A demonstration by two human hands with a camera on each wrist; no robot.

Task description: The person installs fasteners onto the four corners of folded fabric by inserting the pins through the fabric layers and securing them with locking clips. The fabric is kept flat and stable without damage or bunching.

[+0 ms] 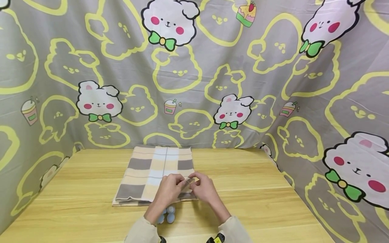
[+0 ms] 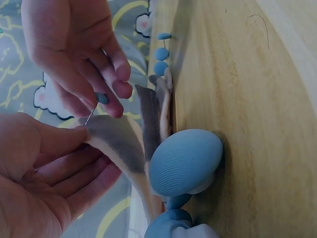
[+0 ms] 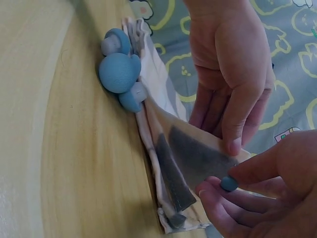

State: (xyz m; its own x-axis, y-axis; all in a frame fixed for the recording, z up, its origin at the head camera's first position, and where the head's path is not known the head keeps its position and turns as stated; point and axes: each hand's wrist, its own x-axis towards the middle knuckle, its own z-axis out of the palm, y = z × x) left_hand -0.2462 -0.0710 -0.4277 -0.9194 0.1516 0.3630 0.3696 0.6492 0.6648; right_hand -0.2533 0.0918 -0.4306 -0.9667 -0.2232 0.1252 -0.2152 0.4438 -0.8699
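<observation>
A folded plaid cloth [image 1: 164, 162] in grey, beige and white lies on the table. At its near right corner, my left hand [image 1: 169, 189] pinches the raised edge between thumb and fingers. My right hand [image 1: 204, 189] is just beside it, pinching a pin by its small blue head [image 3: 228, 184]. In the left wrist view the thin shaft of the pin [image 2: 90, 114] reaches the cloth edge [image 2: 116, 141] at my left thumb; how far it goes in cannot be told. Several blue mushroom-shaped fasteners [image 1: 171, 216] with pale stems lie by my left forearm.
The wooden table [image 1: 249, 189] stretches around the cloth. A grey curtain [image 1: 194, 74] printed with white and yellow cartoon animals encloses the back and sides. In the left wrist view, several small blue discs [image 2: 161, 53] stand beyond the cloth.
</observation>
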